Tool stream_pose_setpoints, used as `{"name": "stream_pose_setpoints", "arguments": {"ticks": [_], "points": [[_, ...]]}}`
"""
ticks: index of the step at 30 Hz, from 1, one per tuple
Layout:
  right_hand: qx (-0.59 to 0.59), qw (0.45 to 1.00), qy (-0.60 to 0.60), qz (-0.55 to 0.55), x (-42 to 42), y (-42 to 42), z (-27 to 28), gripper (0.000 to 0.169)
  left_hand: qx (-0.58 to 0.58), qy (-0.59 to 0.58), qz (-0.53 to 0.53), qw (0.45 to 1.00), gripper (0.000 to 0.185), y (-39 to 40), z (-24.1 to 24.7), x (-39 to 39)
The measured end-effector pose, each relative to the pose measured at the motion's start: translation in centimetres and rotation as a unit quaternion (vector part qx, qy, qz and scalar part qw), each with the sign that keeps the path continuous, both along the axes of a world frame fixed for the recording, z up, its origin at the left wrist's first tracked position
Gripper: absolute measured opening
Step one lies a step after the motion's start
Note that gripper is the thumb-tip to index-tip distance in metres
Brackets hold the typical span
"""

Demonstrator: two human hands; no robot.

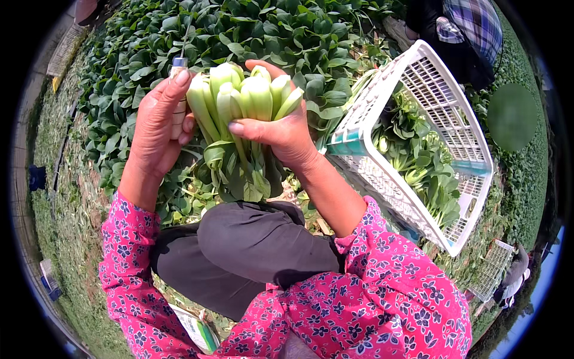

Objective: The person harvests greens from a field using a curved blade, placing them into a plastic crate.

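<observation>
My right hand (284,134) grips a bunch of bok choy (242,98) above my knees, its thumb across the pale stalks. The cut stem ends point up and the green leaves hang down. In my left hand (154,121), beside the bunch, is a thin-bladed tool, apparently a knife (178,121), with a pale handle and a metal collar. Its blade points away from me and shows nearly edge-on. The fingertips of my left hand are close to the outer stalks; I cannot tell whether they touch.
A white plastic crate (372,175) stands tilted at right, bok choy (421,157) inside. Dense leafy plants (269,31) grow ahead. A person in plaid (475,27) is close beyond the crate. Another crate (492,271) and person (513,278) are at lower right. A printed packet (195,330) lies beside me.
</observation>
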State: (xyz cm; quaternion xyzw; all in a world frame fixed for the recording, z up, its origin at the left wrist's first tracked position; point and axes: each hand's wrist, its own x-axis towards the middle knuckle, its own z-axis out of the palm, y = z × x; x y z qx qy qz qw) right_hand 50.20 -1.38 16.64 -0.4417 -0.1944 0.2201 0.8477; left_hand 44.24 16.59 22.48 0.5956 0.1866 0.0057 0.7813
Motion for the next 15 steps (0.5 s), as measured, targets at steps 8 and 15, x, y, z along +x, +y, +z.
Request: {"name": "stream_pose_setpoints", "arguments": {"ticks": [8,15], "points": [[-0.014,0.998,0.018,-0.063,1.6,-4.5,0.9,0.08,0.133,0.001,0.074,0.988,0.016,-5.4,0.5,4.8],[-0.026,0.99,-0.011,-0.139,1.6,-6.1,2.0,0.083,0.157,-0.025,0.104,0.982,0.017,-8.6,0.7,6.8]]}}
